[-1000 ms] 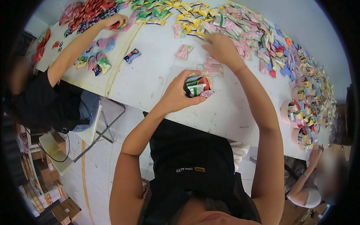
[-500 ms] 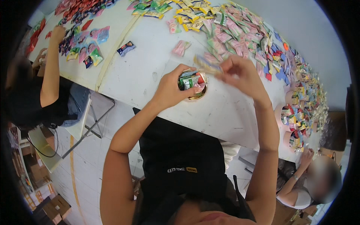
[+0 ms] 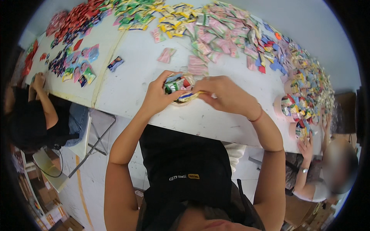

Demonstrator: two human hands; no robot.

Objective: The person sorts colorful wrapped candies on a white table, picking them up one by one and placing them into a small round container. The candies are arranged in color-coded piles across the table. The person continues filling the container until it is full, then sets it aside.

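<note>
My left hand (image 3: 158, 94) is curled around the left side of a round pale pink box (image 3: 184, 103) on the white table, its thumb lying over the contents. Several small wrapped packets fill the box, among them a green and white packet (image 3: 174, 87). From the right, my right hand (image 3: 228, 95) pinches a yellow and blue packet (image 3: 189, 96) at one end. That packet lies across the box's near side, just inside the rim. Just beyond the box, pink packets (image 3: 198, 66) lie close together.
Beyond my hands spread heaps of pink packets (image 3: 221, 32), yellow packets (image 3: 173, 19) and red packets (image 3: 83, 19). Filled round boxes (image 3: 283, 107) stand at the right, by a co-worker's hand (image 3: 305, 145). Another person's hands (image 3: 37, 81) are at the left table edge.
My right hand has come down and left to the box, bringing the yellow and blue packet to its near rim. My left hand keeps hold of the box. The whole view has shifted slightly.
</note>
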